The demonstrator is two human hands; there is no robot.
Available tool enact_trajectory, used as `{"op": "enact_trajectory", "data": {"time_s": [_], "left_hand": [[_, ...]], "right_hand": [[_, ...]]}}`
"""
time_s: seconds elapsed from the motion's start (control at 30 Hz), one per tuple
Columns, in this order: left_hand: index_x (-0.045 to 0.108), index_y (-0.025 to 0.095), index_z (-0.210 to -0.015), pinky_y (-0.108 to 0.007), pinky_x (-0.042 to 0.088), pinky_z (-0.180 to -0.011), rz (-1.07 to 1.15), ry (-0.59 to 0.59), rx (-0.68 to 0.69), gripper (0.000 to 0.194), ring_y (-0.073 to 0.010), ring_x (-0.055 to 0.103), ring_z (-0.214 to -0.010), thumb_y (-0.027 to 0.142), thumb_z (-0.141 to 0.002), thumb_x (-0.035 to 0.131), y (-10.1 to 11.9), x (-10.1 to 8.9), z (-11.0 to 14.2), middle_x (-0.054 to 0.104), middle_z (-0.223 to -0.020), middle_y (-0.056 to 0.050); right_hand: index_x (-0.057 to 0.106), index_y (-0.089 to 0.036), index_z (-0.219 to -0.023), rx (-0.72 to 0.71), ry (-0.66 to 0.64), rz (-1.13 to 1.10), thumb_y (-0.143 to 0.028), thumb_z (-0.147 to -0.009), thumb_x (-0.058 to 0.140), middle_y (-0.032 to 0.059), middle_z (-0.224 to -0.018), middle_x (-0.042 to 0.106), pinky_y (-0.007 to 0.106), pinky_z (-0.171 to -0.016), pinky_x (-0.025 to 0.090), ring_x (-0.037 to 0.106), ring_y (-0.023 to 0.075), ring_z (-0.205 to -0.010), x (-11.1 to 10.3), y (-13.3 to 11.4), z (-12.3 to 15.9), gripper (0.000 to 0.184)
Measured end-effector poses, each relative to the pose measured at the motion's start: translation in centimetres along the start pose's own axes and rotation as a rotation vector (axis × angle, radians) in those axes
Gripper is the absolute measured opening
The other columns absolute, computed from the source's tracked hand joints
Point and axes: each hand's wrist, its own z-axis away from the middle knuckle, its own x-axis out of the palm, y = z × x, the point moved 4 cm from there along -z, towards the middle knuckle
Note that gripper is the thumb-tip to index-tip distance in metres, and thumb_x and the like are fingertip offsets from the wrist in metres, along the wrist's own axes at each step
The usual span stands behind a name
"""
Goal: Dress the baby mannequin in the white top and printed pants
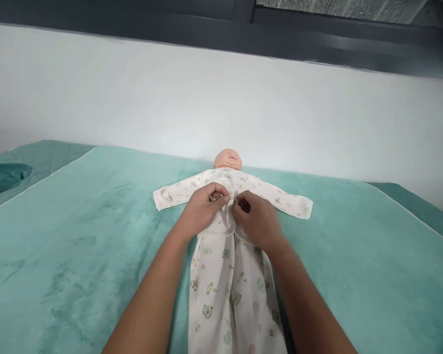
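Observation:
A baby doll [228,159] lies on its back, head toward the wall. It wears a white printed long-sleeved top [195,186] with both sleeves spread wide, and white trousers [214,295] with green bear prints. Over the middle of the chest, my left hand [208,206] pinches the front edge of the top between thumb and fingers. Close beside it, my right hand [256,216] is closed at the opposite front edge. Below my hands the two front edges of the top part slightly. Any fastener between my fingertips is too small to make out.
A teal plush cover [96,236] lies under the doll. Behind it rises a white wall [170,98] with a dark window frame [170,24] above. At the far left is a dark green cloth item [7,177].

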Motion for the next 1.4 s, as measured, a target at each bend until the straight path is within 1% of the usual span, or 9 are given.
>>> {"op": "enact_trajectory", "data": {"time_s": [0.13,0.23,0.43,0.63,0.8,0.93,1.2,1.3,1.4], "left_hand": [[0.062,0.020,-0.087,-0.023,0.037,-0.056,0.067,-0.005,-0.038,0.017,-0.0107,0.047,-0.060,0.036,-0.084,0.057,0.2,0.3,0.1,0.055,-0.069,0.003],[0.063,0.020,-0.086,-0.024,0.039,-0.058,0.093,-0.021,-0.035,0.016,-0.0124,0.052,-0.066,0.035,-0.084,0.058,0.5,0.6,0.1,0.059,-0.074,0.000],[0.063,0.019,-0.083,-0.023,0.038,-0.056,0.143,-0.038,-0.057,0.015,-0.0114,0.051,-0.064,0.034,-0.082,0.060,0.6,1.1,0.1,0.060,-0.075,0.000],[0.065,0.020,-0.083,-0.022,0.036,-0.054,0.147,0.027,-0.091,0.015,-0.0107,0.051,-0.063,0.034,-0.080,0.063,0.6,1.4,0.2,0.061,-0.076,0.001],[0.065,0.018,-0.081,-0.023,0.038,-0.057,0.155,0.039,-0.075,0.015,-0.0111,0.052,-0.066,0.033,-0.079,0.065,0.6,1.4,0.1,0.062,-0.073,0.000],[0.067,0.018,-0.082,-0.024,0.042,-0.063,0.156,0.032,-0.056,0.015,-0.0125,0.057,-0.071,0.033,-0.079,0.065,0.5,1.4,0.0,0.066,-0.078,-0.001],[0.063,0.020,-0.087,-0.024,0.045,-0.067,0.115,0.017,-0.045,0.020,-0.0127,0.059,-0.075,0.037,-0.078,0.067,0.9,1.8,0.2,0.066,-0.084,0.000],[0.061,0.020,-0.086,-0.023,0.045,-0.065,0.093,0.038,-0.086,0.018,-0.0115,0.057,-0.073,0.033,-0.076,0.067,1.1,2.0,0.3,0.063,-0.081,0.002],[0.060,0.020,-0.085,-0.022,0.043,-0.062,0.101,0.070,-0.105,0.012,-0.0102,0.055,-0.070,0.025,-0.075,0.063,1.2,2.1,0.3,0.060,-0.077,0.003]], "right_hand": [[0.061,-0.021,-0.076,0.140,-0.098,-0.420,-0.040,-0.082,0.059,-0.0028,-0.064,0.053,0.025,-0.056,0.033,0.045,0.0124,-0.060,-0.8,1.8,-0.2,0.021],[0.066,-0.020,-0.083,0.200,-0.128,-0.595,-0.044,-0.080,0.064,-0.0023,-0.066,0.054,0.024,-0.054,0.033,0.044,0.0114,-0.059,-0.9,2.4,-0.2,0.025],[0.071,-0.020,-0.088,0.170,-0.101,-0.629,-0.043,-0.076,0.068,0.0007,-0.077,0.065,0.024,-0.057,0.039,0.053,0.0131,-0.067,-0.4,2.1,-0.2,0.025],[0.072,-0.021,-0.090,0.187,-0.137,-0.746,-0.044,-0.073,0.073,-0.0006,-0.076,0.063,0.023,-0.059,0.040,0.053,0.0119,-0.066,-0.5,2.6,-0.3,0.029],[0.070,-0.021,-0.090,0.158,-0.174,-0.739,-0.041,-0.073,0.074,-0.0013,-0.076,0.061,0.023,-0.059,0.040,0.052,0.0108,-0.067,-0.6,2.5,-0.3,0.027],[0.069,-0.021,-0.093,0.134,-0.210,-0.669,-0.038,-0.075,0.071,-0.0014,-0.075,0.061,0.023,-0.056,0.039,0.049,0.0100,-0.062,-0.5,2.2,-0.3,0.024],[0.066,-0.019,-0.091,0.058,-0.189,-0.522,-0.034,-0.077,0.067,-0.0012,-0.073,0.061,0.024,-0.060,0.041,0.053,0.0116,-0.065,-0.6,1.6,-0.3,0.020],[0.066,-0.020,-0.090,0.014,-0.180,-0.478,-0.028,-0.076,0.065,-0.0009,-0.075,0.063,0.025,-0.063,0.043,0.055,0.0125,-0.068,-0.6,1.4,-0.3,0.017],[0.065,-0.021,-0.094,-0.016,-0.190,-0.457,-0.025,-0.075,0.064,-0.0014,-0.075,0.064,0.026,-0.064,0.043,0.055,0.0128,-0.068,-0.4,1.3,-0.2,0.019]]}}
